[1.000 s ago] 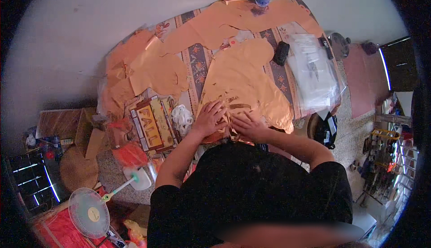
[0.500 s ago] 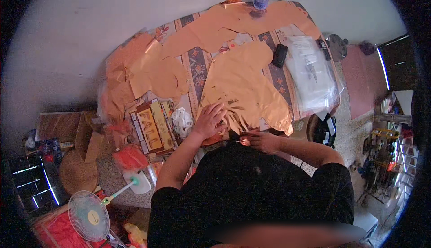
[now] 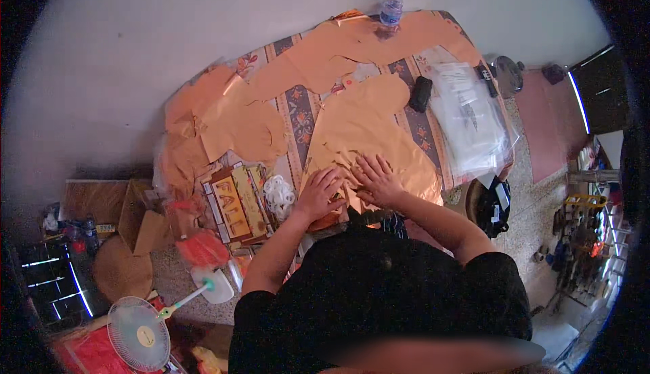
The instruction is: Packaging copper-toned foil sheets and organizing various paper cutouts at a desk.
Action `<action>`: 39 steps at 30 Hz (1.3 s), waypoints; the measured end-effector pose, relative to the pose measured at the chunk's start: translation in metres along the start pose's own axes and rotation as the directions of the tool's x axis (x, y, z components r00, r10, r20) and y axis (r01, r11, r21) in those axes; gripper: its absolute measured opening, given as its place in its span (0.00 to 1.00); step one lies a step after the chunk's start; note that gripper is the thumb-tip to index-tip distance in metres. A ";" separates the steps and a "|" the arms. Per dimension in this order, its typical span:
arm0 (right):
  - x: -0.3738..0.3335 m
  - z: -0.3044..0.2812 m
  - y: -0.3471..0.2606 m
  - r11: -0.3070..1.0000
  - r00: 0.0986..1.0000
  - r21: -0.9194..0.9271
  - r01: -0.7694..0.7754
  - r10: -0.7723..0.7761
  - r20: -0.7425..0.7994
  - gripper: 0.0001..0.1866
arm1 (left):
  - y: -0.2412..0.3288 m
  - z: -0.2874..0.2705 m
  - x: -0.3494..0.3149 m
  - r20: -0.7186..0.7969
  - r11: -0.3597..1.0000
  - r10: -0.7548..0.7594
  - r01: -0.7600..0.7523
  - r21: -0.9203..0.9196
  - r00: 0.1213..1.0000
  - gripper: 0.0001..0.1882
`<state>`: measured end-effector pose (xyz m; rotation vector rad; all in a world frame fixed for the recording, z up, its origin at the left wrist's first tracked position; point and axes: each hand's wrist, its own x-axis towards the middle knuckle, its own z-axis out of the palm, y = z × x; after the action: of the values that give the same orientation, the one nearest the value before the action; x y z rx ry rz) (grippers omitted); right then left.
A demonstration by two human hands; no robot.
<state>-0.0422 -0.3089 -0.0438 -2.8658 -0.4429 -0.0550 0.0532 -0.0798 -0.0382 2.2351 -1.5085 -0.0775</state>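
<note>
Both hands flat on the copper foil sheet [image 3: 369, 133] at the near edge of the counter [image 3: 298, 96]. Left hand [image 3: 318, 192] spread, palm down, gripping nothing, just pressing. Right hand [image 3: 377, 179] the same, fingers splayed, touching the foil just beside the left. Foil under the fingers is cut into strips and crumpled; the far part of the sheet is smooth and uncut, so I'd judge the cutting early, most of it left. More foil pieces [image 3: 237, 120] lie to the left, water bottle [image 3: 391, 5] at the far edge, clear plastic bags [image 3: 470, 116] to the right
</note>
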 end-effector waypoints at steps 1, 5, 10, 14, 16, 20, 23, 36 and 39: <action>0.000 0.000 0.000 1.000 1.000 -0.029 0.010 -0.010 0.000 0.37 | 0.000 0.000 0.000 -0.015 1.000 0.003 -0.003 -0.010 1.000 0.31; 0.001 0.002 -0.001 0.999 0.999 -0.045 -0.001 0.003 0.041 0.37 | 0.000 0.000 0.000 0.004 1.000 -0.002 0.002 -0.013 1.000 0.31; 0.001 -0.001 -0.001 0.998 1.000 -0.061 0.027 -0.027 0.004 0.37 | -0.003 0.001 -0.007 0.005 0.992 -0.032 0.032 -0.124 0.999 0.34; 0.000 -0.001 -0.002 0.999 1.000 -0.053 0.003 -0.002 0.018 0.36 | 0.003 -0.019 -0.010 0.093 0.999 0.027 -0.024 -0.036 0.995 0.36; 0.001 -0.003 -0.003 0.998 1.000 -0.056 0.004 -0.003 0.018 0.36 | 0.002 -0.021 -0.026 0.151 0.998 0.064 -0.059 -0.033 0.986 0.37; 0.001 -0.003 -0.003 0.999 1.000 -0.042 0.018 -0.018 -0.013 0.36 | 0.008 -0.023 -0.062 0.208 0.999 0.046 -0.044 -0.011 0.977 0.36; 0.000 0.000 -0.001 1.000 1.000 -0.024 0.015 -0.015 -0.022 0.36 | 0.023 -0.027 -0.094 0.167 0.999 -0.029 0.024 0.030 0.986 0.31; 0.000 -0.004 -0.002 0.999 1.000 -0.038 0.015 -0.015 -0.007 0.36 | 0.040 -0.027 -0.130 0.302 0.922 -0.265 0.332 -0.198 0.916 0.13; 0.002 -0.005 -0.004 0.999 1.000 -0.042 0.002 -0.003 -0.006 0.36 | 0.038 -0.045 -0.128 0.282 0.919 -0.164 0.250 -0.305 0.945 0.10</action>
<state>-0.0411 -0.3060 -0.0383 -2.9057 -0.4496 -0.0737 -0.0186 0.0377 -0.0080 2.1505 -1.2515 -0.6591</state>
